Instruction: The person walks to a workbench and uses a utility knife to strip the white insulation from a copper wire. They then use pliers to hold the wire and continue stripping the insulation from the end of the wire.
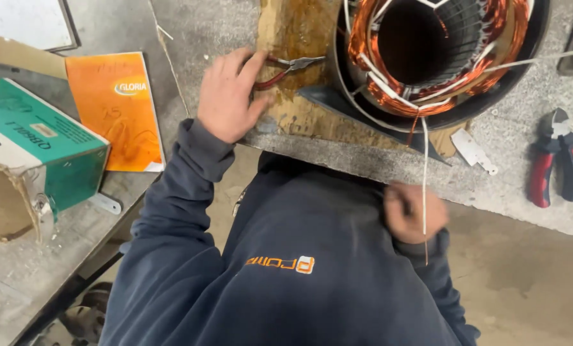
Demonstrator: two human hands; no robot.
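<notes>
A motor stator (440,57) with copper windings and white lacing lies in a dark round housing on the grey bench. A thin white cord (425,166) runs down from its winding into my right hand (416,213), which is closed on it below the bench edge and looks blurred. My left hand (230,96) rests on a worn wooden board (293,32) left of the stator. Its fingers are curled over the red handles of small needle-nose pliers (293,65), whose jaws point right toward the housing.
Red-and-black side cutters (558,160) lie at the right on the bench. A small white metal strip (473,151) sits near the bench edge. At the left are an orange booklet (116,109) and a torn green cardboard box (43,150).
</notes>
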